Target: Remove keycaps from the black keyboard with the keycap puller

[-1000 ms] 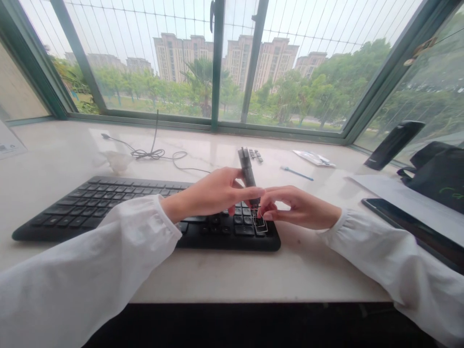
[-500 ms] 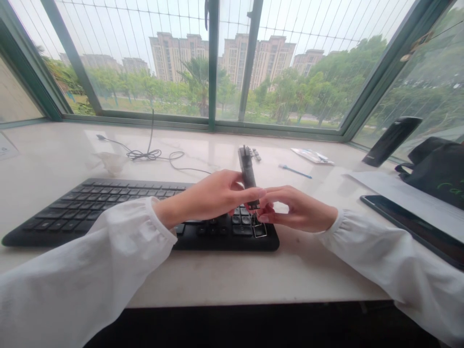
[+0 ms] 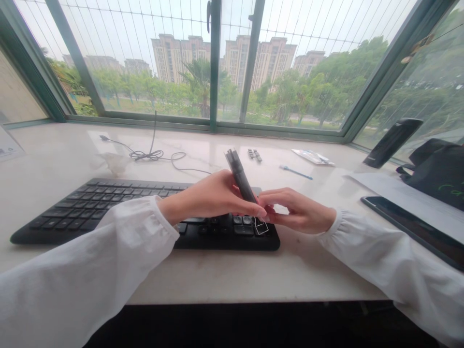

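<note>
My left hand (image 3: 217,195) is wrapped round a slim black keyboard cleaning tool (image 3: 239,175), which tilts with its top to the left. From the tool's lower end, thin wire loops of a keycap puller (image 3: 261,225) stick out over the number pad of a black keyboard (image 3: 232,241). My right hand (image 3: 297,210) is closed, its thumb and fingertips pinched together beside that lower end. What lies between those fingertips is hidden. Both hands hover at the keyboard's right end, and the left forearm covers part of its middle.
Several loose keycaps (image 3: 254,155) lie behind the hands. A small blue brush (image 3: 296,172) and a clear packet (image 3: 313,157) are farther right. A phone (image 3: 409,227), paper and a black bag (image 3: 440,169) stand at the right. A coiled cable (image 3: 147,155) lies at the back left.
The cleaning tool has swung from nearly upright to leaning left, and the keycaps behind it now show fully. My hands have stayed in nearly the same place.
</note>
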Available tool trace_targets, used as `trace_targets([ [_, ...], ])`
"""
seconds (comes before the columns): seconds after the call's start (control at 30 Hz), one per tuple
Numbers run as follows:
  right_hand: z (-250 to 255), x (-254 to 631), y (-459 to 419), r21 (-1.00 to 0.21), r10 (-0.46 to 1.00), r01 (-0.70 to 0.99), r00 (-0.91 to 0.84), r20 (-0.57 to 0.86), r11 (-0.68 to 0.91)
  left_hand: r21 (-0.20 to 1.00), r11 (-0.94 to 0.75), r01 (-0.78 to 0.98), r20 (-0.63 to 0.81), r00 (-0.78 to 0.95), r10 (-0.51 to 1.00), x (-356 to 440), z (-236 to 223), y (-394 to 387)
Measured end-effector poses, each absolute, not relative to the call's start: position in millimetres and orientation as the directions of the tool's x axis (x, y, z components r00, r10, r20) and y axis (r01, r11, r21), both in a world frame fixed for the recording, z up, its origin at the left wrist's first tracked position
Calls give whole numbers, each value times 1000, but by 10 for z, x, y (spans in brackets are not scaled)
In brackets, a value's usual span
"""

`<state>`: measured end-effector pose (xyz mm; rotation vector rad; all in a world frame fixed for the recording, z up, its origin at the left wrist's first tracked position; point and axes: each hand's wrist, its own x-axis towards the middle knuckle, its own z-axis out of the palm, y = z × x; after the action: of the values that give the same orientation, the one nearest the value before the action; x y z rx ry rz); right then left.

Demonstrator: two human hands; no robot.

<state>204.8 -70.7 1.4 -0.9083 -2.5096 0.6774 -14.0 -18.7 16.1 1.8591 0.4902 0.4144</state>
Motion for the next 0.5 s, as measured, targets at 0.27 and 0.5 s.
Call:
trace_targets([
  [0.27,38,2041,-717,-563,655,468,-734,181,681,956,-282,85,60,881,470,-138,88,-148],
  [0.5,21,2055,-714,-587,678,486,-720,151,647,933,-356,58,116,887,447,-153,103,-187],
])
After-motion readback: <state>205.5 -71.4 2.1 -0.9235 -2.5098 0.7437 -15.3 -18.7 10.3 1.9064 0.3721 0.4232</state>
